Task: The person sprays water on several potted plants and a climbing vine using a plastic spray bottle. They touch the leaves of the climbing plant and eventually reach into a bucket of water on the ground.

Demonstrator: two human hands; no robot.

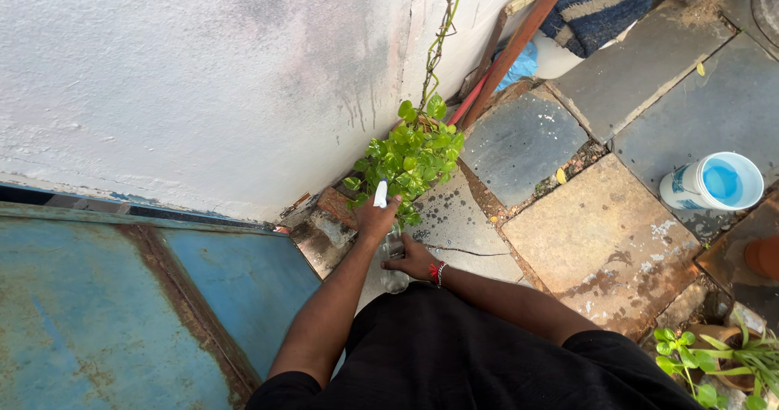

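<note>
Person in a black top stands over a corner of a stone-paved yard, both arms stretched down. Left hand [376, 218] is wrapped round the white trigger head [380, 194] of a spray bottle [394, 272], nozzle aimed at the leafy green plant [411, 157] growing at the foot of the wall. Right hand [410, 260] grips the bottle's clear body lower down, a red and white bracelet [437, 273] on that wrist. Hands sit close together, both closed on the bottle, one above the other. The bottle looks like see-through plastic, held just in front of the plant, above wet paving.

The plant has glossy heart-shaped leaves, and a thin woody vine [442, 33] climbs the rough whitewashed wall [203, 77], which is stained grey. Paving slabs [600, 240] are irregular flat stone, blotchy, damp in patches. A rusty blue-painted metal panel [122, 313] lies left. A white cylindrical bucket [714, 183] with a blue inside stands to the right, well apart. Wooden poles [519, 41] lean in the corner. More green leaves in a clay pot [730, 361] at bottom right.
</note>
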